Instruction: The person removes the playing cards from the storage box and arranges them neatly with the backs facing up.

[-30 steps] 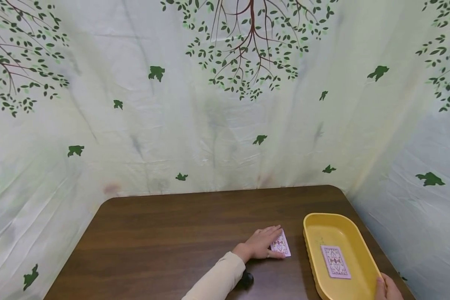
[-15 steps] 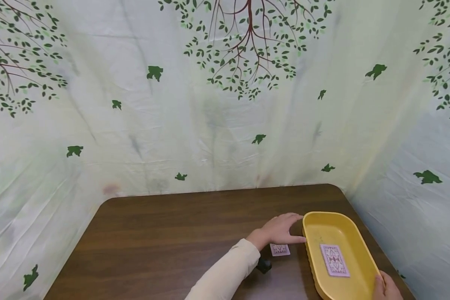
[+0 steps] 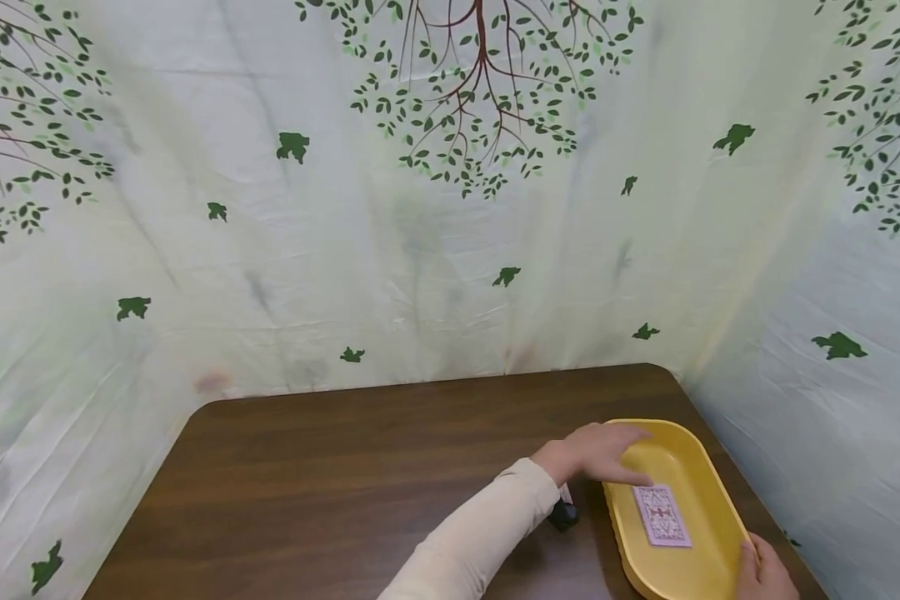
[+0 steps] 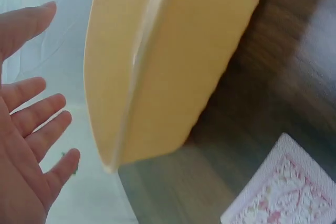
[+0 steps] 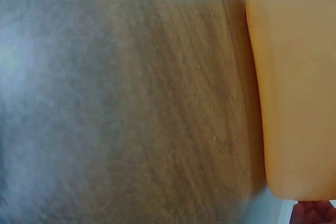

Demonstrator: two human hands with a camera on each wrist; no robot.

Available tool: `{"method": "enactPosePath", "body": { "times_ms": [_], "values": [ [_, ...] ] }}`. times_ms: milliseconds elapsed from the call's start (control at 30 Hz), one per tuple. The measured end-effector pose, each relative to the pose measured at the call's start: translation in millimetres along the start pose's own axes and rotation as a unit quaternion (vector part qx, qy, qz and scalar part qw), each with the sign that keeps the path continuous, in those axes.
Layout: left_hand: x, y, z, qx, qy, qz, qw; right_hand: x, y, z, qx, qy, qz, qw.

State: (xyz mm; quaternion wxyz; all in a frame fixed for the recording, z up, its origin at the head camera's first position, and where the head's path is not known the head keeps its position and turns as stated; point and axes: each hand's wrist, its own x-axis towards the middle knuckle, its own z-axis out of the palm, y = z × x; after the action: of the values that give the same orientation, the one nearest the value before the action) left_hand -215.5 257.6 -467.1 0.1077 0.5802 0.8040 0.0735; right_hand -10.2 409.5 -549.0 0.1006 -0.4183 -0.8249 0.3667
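A card [image 3: 662,518] is lying in the yellow tray [image 3: 708,508], a second card [image 4: 286,190] left of it. The left hand [image 3: 606,452] is hovering over the tray, fingers apart; the right hand [image 3: 767,572] is gripping its rim.

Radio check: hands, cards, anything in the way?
Left hand spread over tray; right hand grips it. One card inside, another card on table. Sleeve partly blocks head view.

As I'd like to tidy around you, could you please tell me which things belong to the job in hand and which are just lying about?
Apparently in the job:
yellow tray, gripped by the right hand
left hand, over the tray's edge
inner card, in the tray
probably the outer card

Just surroundings:
table
leaf-printed cloth
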Motion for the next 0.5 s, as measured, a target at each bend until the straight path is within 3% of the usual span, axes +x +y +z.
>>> {"method": "enactPosePath", "body": {
  "times_ms": [233,500],
  "values": [
    [15.7,13.8,5.6,0.043,-0.068,0.0,0.9968,-5,-1,0.5,0.013,0.046,-0.049,0.998],
    [26.3,28.2,30.9,0.099,-0.1,-0.029,0.9896,-4,-6,-4.4,0.001,0.017,-0.067,0.998]
  ]
}}
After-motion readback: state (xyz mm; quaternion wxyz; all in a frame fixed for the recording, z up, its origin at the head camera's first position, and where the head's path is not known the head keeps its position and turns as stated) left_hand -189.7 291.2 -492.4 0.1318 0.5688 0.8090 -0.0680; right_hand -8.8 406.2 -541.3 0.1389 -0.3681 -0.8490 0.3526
